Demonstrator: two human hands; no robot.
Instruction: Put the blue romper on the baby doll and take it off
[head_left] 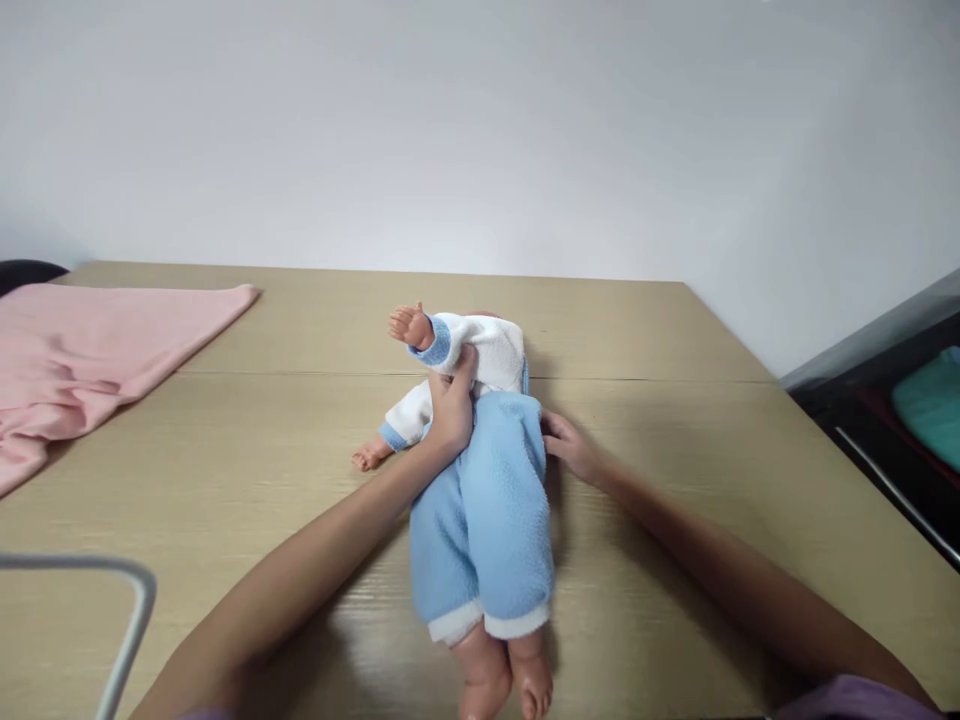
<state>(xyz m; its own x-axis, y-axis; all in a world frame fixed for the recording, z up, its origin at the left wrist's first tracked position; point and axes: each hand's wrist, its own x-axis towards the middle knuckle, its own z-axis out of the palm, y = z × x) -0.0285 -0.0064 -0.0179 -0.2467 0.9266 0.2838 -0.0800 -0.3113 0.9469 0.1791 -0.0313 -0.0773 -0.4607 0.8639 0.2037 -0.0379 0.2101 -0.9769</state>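
Observation:
A baby doll (504, 355) in a white top and blue fleece trousers (504, 490) lies turned on its side on the table, feet toward me. Both of its arms point left, and its head is mostly hidden beyond the top. My left hand (453, 405) is closed around the doll's torso at the waist, thumb over the white top. At the right, my right hand (571, 445) has its fingertips against the back of the trousers near the waistband; part of its fingers is hidden behind the cloth.
A pink blanket (67, 375) lies at the left side of the table (675, 340). In the near left corner is a grey metal tube frame (135, 600). Beyond the right edge stands a dark holder with green cloth (930, 400). A pale wall rises behind.

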